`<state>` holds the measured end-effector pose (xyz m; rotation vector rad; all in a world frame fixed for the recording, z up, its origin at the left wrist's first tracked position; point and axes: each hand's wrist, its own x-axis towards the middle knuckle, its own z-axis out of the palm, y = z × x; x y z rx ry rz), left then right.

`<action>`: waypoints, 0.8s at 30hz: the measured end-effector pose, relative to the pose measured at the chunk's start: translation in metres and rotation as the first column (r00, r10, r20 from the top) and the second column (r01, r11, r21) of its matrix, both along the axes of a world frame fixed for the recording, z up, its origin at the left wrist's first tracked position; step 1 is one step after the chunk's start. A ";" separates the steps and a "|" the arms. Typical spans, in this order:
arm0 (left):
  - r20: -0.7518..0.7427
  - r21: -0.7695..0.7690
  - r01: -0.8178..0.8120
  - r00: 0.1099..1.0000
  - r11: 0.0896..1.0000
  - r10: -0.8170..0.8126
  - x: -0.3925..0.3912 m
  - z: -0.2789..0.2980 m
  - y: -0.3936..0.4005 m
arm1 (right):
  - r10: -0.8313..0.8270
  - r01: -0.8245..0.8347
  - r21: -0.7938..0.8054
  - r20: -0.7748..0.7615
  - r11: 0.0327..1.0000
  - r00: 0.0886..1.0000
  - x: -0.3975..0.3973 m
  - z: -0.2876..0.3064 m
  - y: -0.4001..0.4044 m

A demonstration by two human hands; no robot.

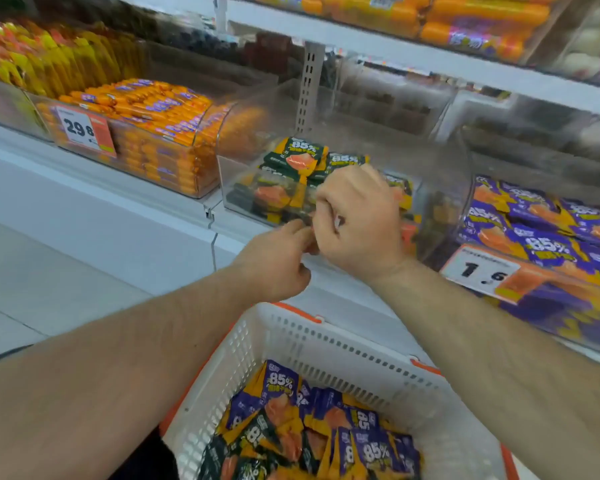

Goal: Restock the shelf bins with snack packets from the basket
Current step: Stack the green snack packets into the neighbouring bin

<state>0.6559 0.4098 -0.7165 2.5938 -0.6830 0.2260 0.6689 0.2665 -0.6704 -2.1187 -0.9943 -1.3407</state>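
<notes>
Both hands meet at the clear bin's front lip (232, 206): right hand (359, 220) curled, left hand (278, 261) apparently pinching, contents unclear; green packets (300, 155) just beyond, white basket (343, 344) beneath.

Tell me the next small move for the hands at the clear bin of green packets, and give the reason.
Probably lower a hand into the white slatted basket for a dark green snack packet. Both the left hand and right hand sit curled at the front lip of the clear plastic bin, no packet visible in either grip, and the bin is only partly filled.
</notes>
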 end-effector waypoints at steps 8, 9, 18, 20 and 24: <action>-0.645 0.553 0.323 0.750 0.768 0.149 -0.029 -0.039 0.009 | -0.196 0.098 -0.171 -0.822 0.980 0.534 -0.074 -0.189 -0.017; -0.663 0.562 0.347 0.732 0.751 0.157 -0.031 -0.042 0.007 | -0.250 0.095 -0.231 -0.896 0.968 0.367 -0.085 -0.209 -0.019; -0.700 0.575 0.391 0.690 0.719 0.184 -0.033 -0.051 -0.004 | -0.563 -0.294 -0.482 -0.747 0.825 -0.354 -0.161 -0.299 -0.013; -0.701 0.568 0.380 0.688 0.730 0.188 -0.032 -0.052 -0.003 | -0.623 -0.285 -0.557 -0.730 0.780 -0.281 -0.171 -0.307 -0.009; -0.706 0.563 0.376 0.682 0.736 0.191 -0.033 -0.052 -0.005 | -0.662 -0.253 -0.615 -0.724 0.747 -0.194 -0.175 -0.316 -0.004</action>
